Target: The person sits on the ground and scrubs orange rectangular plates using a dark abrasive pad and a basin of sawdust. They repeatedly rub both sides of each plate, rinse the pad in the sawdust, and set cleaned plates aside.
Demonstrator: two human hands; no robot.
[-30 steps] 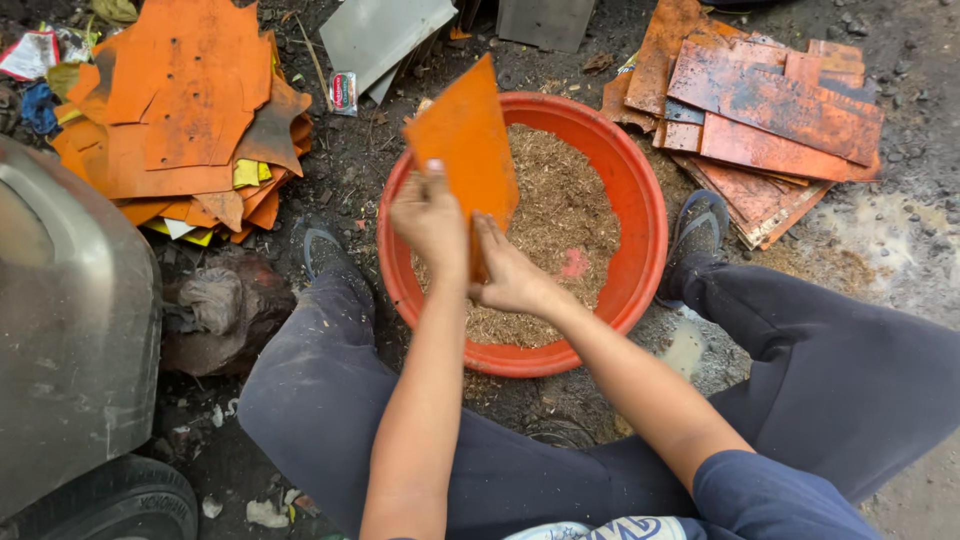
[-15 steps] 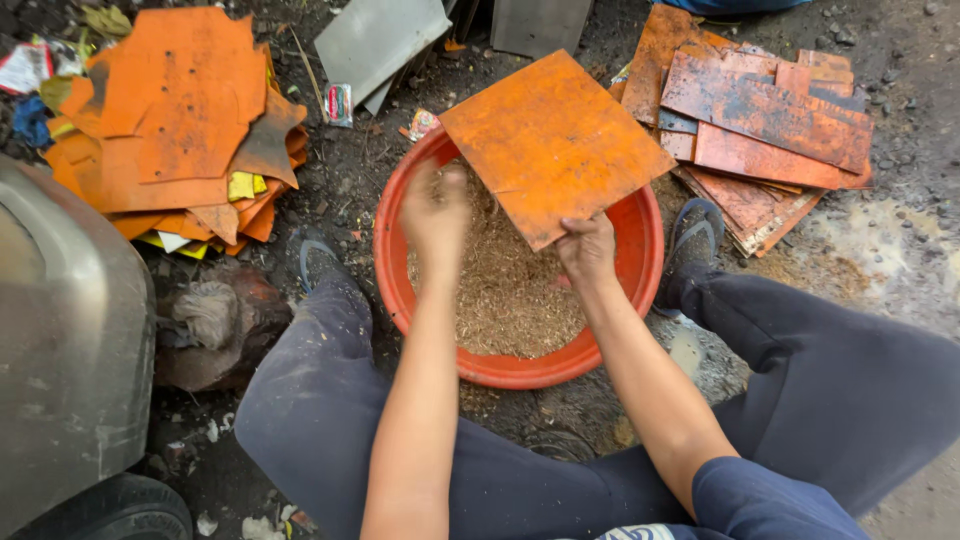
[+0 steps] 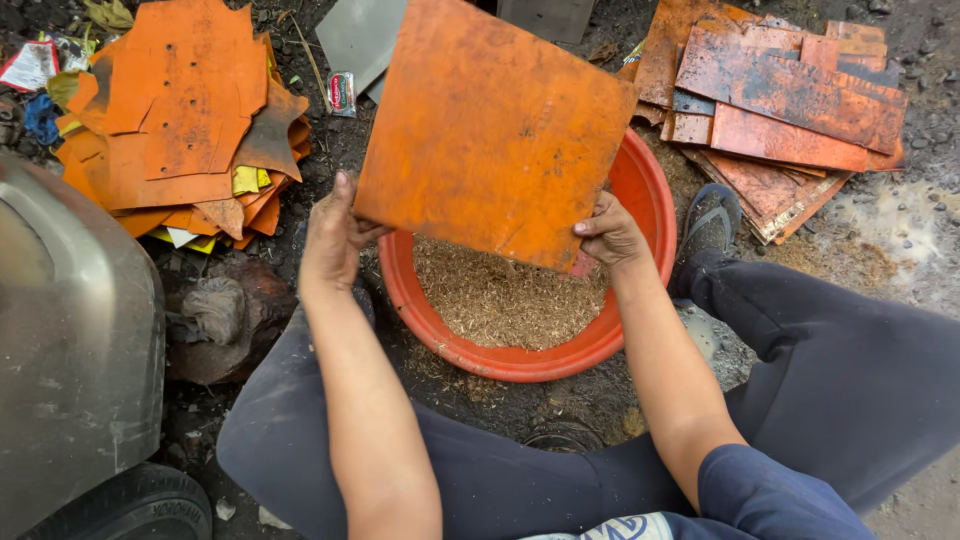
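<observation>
Both hands grip the square orange plate [image 3: 495, 130] by its lower corners, left hand [image 3: 332, 238] and right hand [image 3: 610, 230] closed on it, tilted over the red basin [image 3: 520, 362] of sawdust [image 3: 500, 300]; looks mid-scrub, next needs a firm two-handed hold while setting aside.

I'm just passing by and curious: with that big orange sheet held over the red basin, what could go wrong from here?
1. The orange sheet is held only at its lower corners by the left hand and right hand; it may slip or tip.
2. Its edges look thin and rough against bare fingers, so a cut seems possible.
3. The sheet is wider than the open part of the red basin, so loosened sawdust-like grit could fall onto the ground.
</observation>
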